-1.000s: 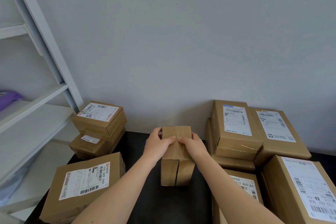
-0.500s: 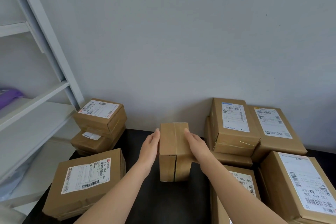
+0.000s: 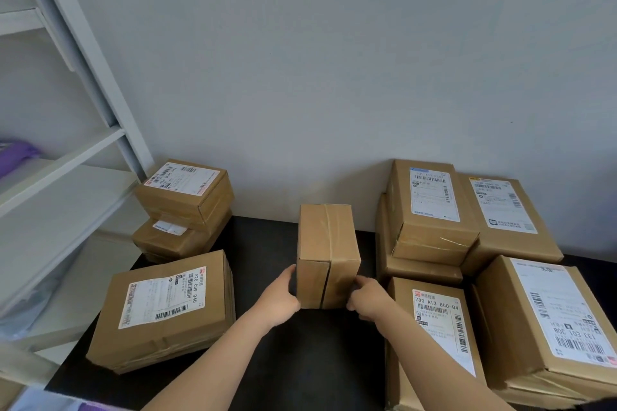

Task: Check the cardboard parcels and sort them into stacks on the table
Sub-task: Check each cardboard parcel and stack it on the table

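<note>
A small taped cardboard parcel (image 3: 325, 250) with no label showing stands on the black table (image 3: 300, 360) in the middle. My left hand (image 3: 279, 299) grips its lower left corner, fingers curled round behind the edge. My right hand (image 3: 367, 299) grips the lower right corner the same way. Two labelled parcels (image 3: 185, 197) sit stacked at the back left. A wide labelled parcel (image 3: 163, 307) lies at the front left. Several labelled parcels (image 3: 430, 207) are piled on the right.
A white metal shelf unit (image 3: 66, 177) stands to the left of the table, with something purple (image 3: 15, 157) on one shelf. A grey wall runs close behind the parcels. The right-hand pile (image 3: 551, 320) reaches the table's front edge.
My hands slid from the parcel's top down its sides to the lower corners. The parcel stays upright in the middle of the table; the camera moved closer.
</note>
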`<state>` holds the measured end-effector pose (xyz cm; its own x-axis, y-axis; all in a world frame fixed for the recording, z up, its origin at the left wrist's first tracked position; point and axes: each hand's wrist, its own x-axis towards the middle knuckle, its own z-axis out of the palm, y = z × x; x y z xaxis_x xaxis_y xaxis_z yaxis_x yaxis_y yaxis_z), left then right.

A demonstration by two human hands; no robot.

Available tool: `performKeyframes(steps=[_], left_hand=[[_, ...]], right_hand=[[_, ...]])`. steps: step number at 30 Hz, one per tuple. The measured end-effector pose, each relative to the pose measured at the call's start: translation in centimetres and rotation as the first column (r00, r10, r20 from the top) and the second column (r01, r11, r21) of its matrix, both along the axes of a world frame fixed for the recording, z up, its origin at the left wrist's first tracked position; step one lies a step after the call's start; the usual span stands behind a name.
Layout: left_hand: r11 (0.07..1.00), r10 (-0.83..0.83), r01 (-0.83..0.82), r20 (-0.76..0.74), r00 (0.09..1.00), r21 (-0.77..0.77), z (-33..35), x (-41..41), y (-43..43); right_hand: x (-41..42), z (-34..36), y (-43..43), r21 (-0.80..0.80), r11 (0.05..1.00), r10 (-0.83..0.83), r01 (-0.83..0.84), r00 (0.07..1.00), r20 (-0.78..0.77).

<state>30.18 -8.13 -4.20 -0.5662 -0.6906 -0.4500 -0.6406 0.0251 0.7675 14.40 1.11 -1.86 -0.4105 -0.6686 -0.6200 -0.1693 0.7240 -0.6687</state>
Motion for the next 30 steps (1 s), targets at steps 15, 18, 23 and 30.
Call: performKeyframes(steps=[15, 18, 23, 30], left_hand=[[0.985, 0.127, -0.137, -0.093, 0.987, -0.104, 2.1, -1.0, 0.5], [0.986, 0.137, -0.147, -0.117, 0.984, -0.083, 2.5, -1.1, 0.5], [0.983, 0.157, -0.170, -0.168, 0.973, -0.068, 2.7, -0.9, 0.5], [0.975, 0.198, -0.215, -0.230, 0.953, -0.052, 3.5, -1.0, 0.3]], right_hand=[[1.2, 1.8, 0.7, -0.116, 0.987, 0.104, -0.107, 0.994, -0.035], [1.4, 2.3, 0.6, -0.187, 0.978, 0.079, -0.090, 0.995, -0.066], [1.4, 2.9, 0.7, -0.251, 0.965, 0.055, -0.080, 0.993, -0.105], [1.7, 3.3, 0.5, -0.370, 0.929, -0.031, -0.017, 0.992, -0.124]])
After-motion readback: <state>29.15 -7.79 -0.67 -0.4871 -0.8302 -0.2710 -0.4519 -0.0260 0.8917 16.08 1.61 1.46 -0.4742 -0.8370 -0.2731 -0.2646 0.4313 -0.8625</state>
